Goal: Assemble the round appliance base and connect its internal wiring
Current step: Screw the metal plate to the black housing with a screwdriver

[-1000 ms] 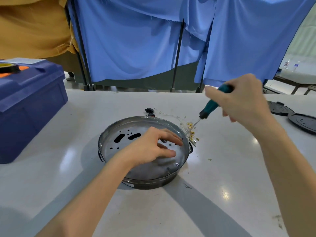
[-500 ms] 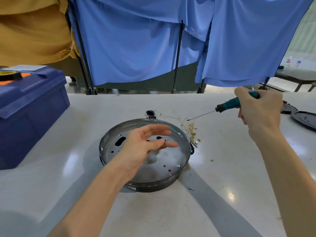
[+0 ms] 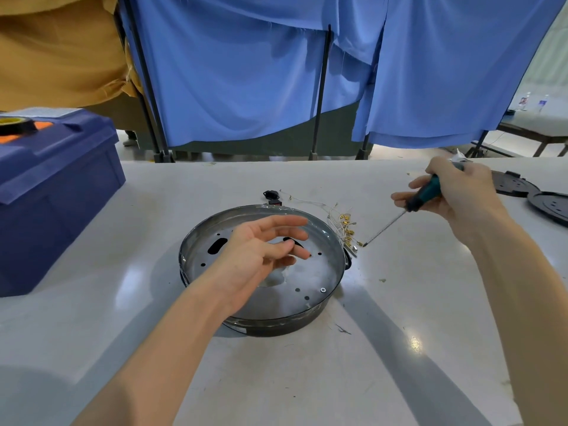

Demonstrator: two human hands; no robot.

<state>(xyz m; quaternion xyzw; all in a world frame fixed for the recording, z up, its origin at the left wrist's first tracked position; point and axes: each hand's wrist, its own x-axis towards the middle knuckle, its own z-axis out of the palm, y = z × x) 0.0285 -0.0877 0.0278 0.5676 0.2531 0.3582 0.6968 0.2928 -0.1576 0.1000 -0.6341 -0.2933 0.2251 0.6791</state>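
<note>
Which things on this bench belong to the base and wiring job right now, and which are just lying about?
In the job:
round metal base
wires with brass terminals
screwdriver, held in the right hand
left hand, open above the base

Lying about:
blue box
tape roll on the box
black discs at far right

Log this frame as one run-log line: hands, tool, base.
left hand: open, above round base | right hand: grips screwdriver, tip by wire terminals | screw in base floor
</note>
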